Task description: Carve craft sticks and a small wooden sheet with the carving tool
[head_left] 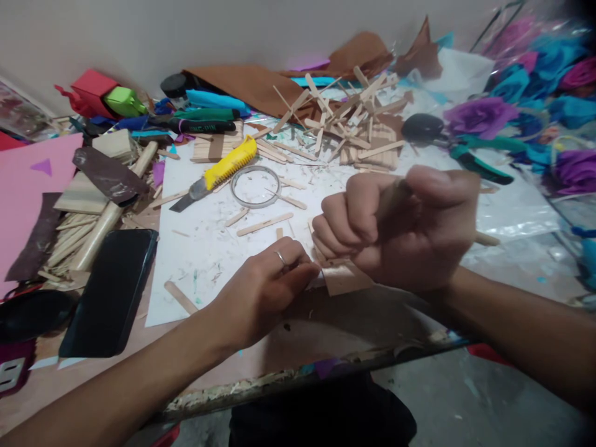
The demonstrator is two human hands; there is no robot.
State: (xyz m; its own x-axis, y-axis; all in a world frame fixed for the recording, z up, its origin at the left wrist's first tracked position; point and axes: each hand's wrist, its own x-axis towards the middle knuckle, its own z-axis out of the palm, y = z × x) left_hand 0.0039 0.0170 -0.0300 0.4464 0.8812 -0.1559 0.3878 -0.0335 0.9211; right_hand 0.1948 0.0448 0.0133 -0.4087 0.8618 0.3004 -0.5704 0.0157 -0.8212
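Observation:
My right hand [410, 230] is closed in a fist around a brownish stick [393, 200], raised over the front of the table and slightly blurred. My left hand [272, 285], with a ring on one finger, rests low with its fingers pinched together. Whatever lies in that pinch is hidden. Its fingertips meet the edge of a flat tan piece [347, 277], which is partly covered by the right hand. Just beyond the hands, a craft stick [264, 225] and a roll of clear tape [256, 187] lie on a white sheet [186, 248].
A yellow utility knife [228, 166] lies behind the tape, blade out. Craft-stick crosses [326, 118] are heaped at the back. A black phone [109, 292] and wood pieces [77, 233] are on the left. Paper flowers [484, 117] and green-handled pliers [482, 162] occupy the right.

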